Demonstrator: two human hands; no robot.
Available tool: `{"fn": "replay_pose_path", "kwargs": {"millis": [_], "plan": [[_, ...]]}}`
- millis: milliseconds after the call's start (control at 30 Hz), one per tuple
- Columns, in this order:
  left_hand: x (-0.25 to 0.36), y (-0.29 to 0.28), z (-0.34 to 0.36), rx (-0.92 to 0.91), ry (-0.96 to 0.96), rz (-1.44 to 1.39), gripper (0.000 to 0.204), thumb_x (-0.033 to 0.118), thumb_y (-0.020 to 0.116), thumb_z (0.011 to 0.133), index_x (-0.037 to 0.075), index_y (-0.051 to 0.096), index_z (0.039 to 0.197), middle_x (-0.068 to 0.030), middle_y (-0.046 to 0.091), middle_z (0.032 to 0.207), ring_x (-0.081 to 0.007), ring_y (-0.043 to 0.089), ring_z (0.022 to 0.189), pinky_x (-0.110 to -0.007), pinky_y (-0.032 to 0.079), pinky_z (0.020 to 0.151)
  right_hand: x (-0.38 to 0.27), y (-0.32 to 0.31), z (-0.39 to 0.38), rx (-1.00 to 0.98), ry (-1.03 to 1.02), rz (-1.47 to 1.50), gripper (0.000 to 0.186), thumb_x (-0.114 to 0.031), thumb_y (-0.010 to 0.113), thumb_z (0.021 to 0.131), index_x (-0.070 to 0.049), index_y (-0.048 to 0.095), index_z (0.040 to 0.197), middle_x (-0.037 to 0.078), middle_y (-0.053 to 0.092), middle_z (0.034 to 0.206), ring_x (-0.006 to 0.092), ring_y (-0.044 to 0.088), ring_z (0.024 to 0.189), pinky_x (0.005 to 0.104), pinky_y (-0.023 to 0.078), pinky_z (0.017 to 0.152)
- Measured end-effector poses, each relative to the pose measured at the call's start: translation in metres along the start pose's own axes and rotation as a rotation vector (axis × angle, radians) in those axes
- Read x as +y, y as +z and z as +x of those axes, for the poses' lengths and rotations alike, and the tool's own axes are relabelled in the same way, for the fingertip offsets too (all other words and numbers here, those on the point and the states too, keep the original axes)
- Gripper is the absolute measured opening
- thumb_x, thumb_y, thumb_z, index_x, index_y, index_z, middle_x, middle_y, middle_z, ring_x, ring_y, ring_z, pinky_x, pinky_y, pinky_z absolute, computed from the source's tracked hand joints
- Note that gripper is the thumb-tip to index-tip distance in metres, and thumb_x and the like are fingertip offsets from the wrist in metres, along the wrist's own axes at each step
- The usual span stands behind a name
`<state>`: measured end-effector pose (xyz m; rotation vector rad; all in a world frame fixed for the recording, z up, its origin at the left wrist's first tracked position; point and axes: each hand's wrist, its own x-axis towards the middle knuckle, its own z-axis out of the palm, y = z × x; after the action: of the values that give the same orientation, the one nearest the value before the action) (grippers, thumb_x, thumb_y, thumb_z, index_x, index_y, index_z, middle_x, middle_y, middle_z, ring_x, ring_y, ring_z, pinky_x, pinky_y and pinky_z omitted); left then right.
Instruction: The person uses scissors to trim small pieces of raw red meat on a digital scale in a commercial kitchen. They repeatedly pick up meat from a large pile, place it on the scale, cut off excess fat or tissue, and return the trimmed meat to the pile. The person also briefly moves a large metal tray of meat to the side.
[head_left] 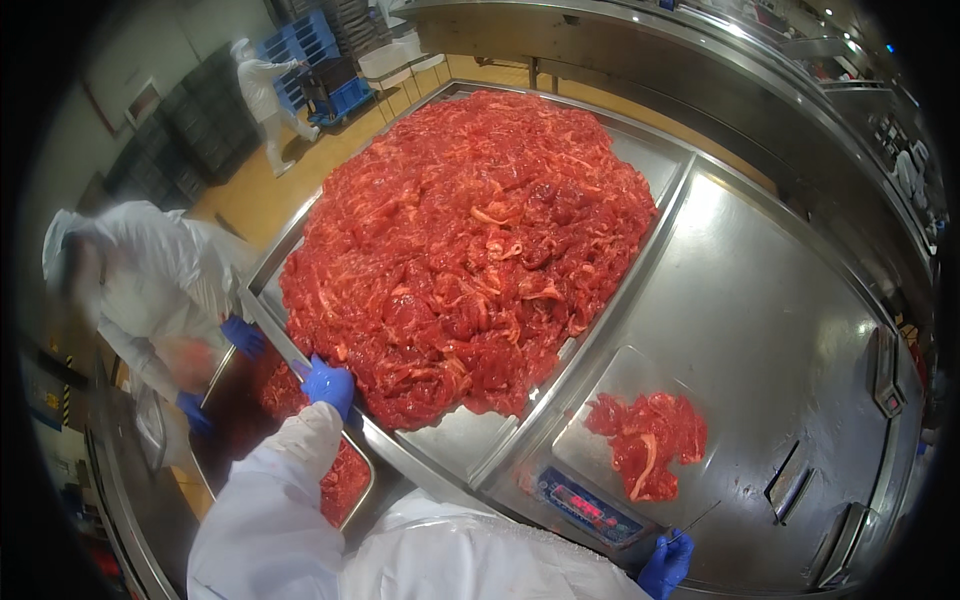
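My left hand (328,387), in a blue glove, is closed at the left rim of a big steel tray (455,440); its fingertips are partly hidden. A large heap of sliced raw red meat (470,250) fills most of that tray. At the lower right, my gloved right hand (667,563) is closed on a thin metal skewer (697,522) that points up and right. Just beyond it stands a flat scale (612,375) with a lit red display. On its plate lies a small pile of meat slices (650,435).
On the left, a co-worker (160,270) in white with blue gloves stands at a deep steel bin (362,490) holding more meat. A steel worktop (770,300) extends right of the tray. Another person (262,95) walks near stacked crates (205,125). A steel conveyor frame (620,60) runs behind.
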<state>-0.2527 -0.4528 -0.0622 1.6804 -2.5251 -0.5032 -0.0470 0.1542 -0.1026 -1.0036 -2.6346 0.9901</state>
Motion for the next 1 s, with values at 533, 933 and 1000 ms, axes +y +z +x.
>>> {"fn": "replay_pose_path", "kwargs": {"millis": [533,933,1000], "plan": [[-0.019,0.018,0.008,0.047,0.124,0.051,0.067,0.011,0.055,0.084,0.009,0.039,0.149,-0.0263,0.046,0.143,-0.0500,0.052,0.123,-0.049,0.042,0.107,-0.032,-0.003,-0.011,0.084,0.071,-0.024,0.019,-0.010,0.065,0.090,-0.004,0.063,0.109,0.011,0.065,0.088,0.0216,0.062,0.080,0.0357,0.050,0.075],[-0.012,0.012,0.006,0.139,0.155,0.031,0.064,0.011,0.055,0.083,0.007,0.041,0.145,-0.0248,0.044,0.144,-0.0499,0.051,0.125,-0.052,0.043,0.106,-0.035,-0.005,-0.003,-0.009,0.207,0.029,0.012,-0.010,0.067,0.088,-0.005,0.061,0.096,0.006,0.058,0.069,0.0179,0.052,0.061,0.0384,0.044,0.059],[-0.033,0.019,0.012,0.080,0.153,0.057,0.066,0.011,0.057,0.083,0.007,0.039,0.146,-0.0249,0.039,0.147,-0.0502,0.047,0.128,-0.052,0.041,0.107,-0.026,-0.010,-0.007,-0.012,-0.019,-0.103,0.016,-0.017,0.065,0.092,-0.005,0.064,0.103,0.007,0.061,0.073,0.0185,0.052,0.062,0.0370,0.044,0.060]]}}
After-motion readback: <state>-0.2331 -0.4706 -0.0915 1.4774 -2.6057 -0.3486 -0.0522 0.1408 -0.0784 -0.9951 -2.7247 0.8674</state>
